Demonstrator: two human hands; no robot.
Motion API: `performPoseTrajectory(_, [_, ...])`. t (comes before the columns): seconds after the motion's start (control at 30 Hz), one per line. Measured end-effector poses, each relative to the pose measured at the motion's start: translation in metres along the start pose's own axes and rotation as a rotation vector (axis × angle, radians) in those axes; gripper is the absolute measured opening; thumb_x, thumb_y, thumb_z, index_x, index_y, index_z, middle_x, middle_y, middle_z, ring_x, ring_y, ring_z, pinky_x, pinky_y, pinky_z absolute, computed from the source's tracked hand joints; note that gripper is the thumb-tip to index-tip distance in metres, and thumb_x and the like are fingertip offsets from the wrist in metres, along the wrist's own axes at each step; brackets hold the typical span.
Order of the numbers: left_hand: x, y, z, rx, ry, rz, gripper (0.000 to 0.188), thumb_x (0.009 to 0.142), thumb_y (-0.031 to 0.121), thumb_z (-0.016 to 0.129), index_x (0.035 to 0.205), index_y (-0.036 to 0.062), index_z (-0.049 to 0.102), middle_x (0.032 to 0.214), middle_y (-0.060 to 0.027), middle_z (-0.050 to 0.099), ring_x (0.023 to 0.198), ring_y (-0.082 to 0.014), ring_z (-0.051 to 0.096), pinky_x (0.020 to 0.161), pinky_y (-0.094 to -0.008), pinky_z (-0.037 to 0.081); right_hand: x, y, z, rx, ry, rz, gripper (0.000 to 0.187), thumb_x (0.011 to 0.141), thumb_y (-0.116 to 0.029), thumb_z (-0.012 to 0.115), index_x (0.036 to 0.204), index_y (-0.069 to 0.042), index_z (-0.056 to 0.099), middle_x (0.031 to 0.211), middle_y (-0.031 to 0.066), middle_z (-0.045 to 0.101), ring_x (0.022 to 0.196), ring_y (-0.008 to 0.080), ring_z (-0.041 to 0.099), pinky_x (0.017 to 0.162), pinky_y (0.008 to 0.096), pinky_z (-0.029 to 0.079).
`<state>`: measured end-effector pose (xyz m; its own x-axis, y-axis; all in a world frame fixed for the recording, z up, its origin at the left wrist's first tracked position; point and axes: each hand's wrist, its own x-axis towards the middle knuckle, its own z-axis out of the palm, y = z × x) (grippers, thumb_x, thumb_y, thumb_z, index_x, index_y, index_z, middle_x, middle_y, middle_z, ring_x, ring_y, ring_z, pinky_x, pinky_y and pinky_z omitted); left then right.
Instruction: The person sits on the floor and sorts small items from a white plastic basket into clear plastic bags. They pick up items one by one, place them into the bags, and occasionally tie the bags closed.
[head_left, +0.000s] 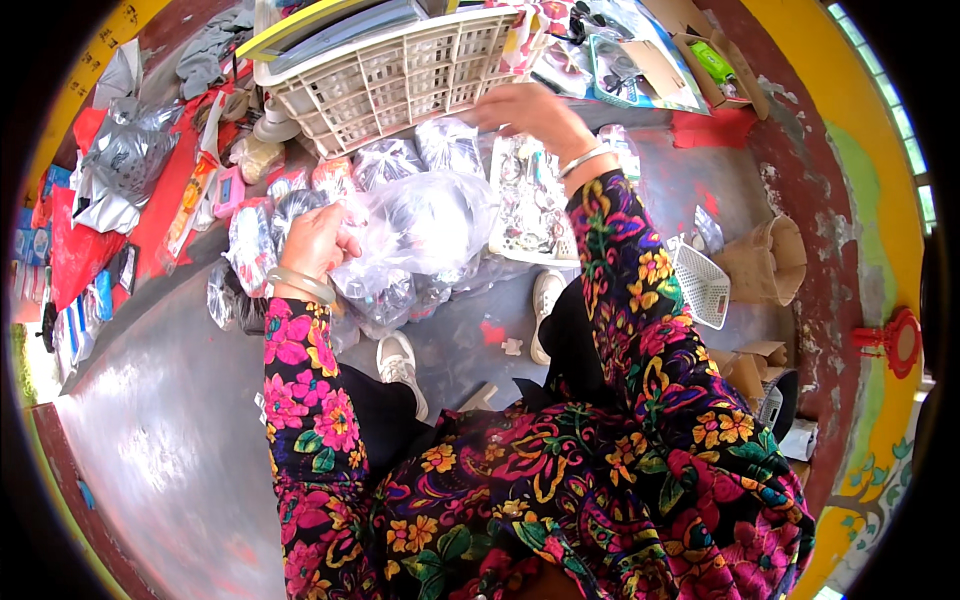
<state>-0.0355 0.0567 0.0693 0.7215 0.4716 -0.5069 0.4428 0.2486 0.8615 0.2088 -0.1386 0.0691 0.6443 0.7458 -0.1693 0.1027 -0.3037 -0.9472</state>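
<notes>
My left hand point(320, 243) is closed on the edge of a clear plastic bag point(425, 225), which spreads out to the right of my fingers. Under and around that bag lie several small clear-wrapped bundles point(385, 163). Farther up, my right hand point(538, 118) reaches over with its fingers stretched out, in front of the white slatted plastic basket point(400, 75). No object shows in it; whether its fingertips touch the basket, I cannot tell. Just below my right hand stands a white tray point(530, 200) of small items in clear wrapping.
A grey plastic bag point(135, 150) and red sheeting point(75, 245) lie at the left. To the right are a small white basket point(700, 285) and a brown paper bag point(765, 262). An open cardboard box point(715, 70) holding a green pack sits at the far right. My shoes stand below the bundles.
</notes>
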Motion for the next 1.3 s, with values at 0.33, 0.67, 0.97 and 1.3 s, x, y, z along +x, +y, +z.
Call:
performPoseTrajectory(0.33, [0.002,0.009,0.024,0.011,-0.076,0.002,0.026,0.085,0.028,0.049,0.086,0.0018,0.054,0.054,-0.0115,0.053,0.031,-0.0041,0.028,0.032,-0.0175,0.018,0.009,0.277,-0.132,-1.277,0.050,0.234,0.034,0.069,-0.018,0.058,0.100,-0.005,0.057,0.109,0.0115,0.054,0.090,0.0261,0.057,0.077,0.0346,0.046])
performPoseTrajectory(0.67, [0.000,0.007,0.023,0.144,-0.009,0.007,0.027,0.087,0.026,0.045,0.086,0.0007,0.055,0.052,-0.0102,0.055,0.032,-0.0037,0.030,0.033,-0.0190,0.021,0.025,0.237,-0.086,-1.089,0.187,0.400,0.052,0.068,-0.033,0.062,0.113,-0.009,0.049,0.106,0.0222,0.053,0.094,0.0330,0.055,0.082,0.0377,0.044])
performPoseTrajectory(0.97, [-0.004,0.006,0.020,0.158,0.006,0.033,0.027,0.086,0.027,0.046,0.086,0.0011,0.056,0.052,-0.0092,0.055,0.032,-0.0037,0.030,0.033,-0.0188,0.021,0.020,0.206,-0.095,-1.103,0.227,0.292,0.027,0.074,-0.026,0.048,0.082,-0.006,0.065,0.086,0.0188,0.061,0.083,0.0338,0.058,0.077,0.0395,0.045])
performPoseTrajectory(1.3, [0.000,-0.004,0.020,0.202,-0.039,0.105,0.027,0.084,0.024,0.046,0.079,0.0009,0.060,0.049,-0.0066,0.055,0.037,-0.0075,0.040,0.037,-0.0229,0.030,-0.014,0.119,-0.111,-0.718,0.281,0.162,0.021,0.075,-0.019,0.050,0.073,0.000,0.060,0.062,0.0126,0.060,0.053,0.0171,0.061,0.054,0.0289,0.047])
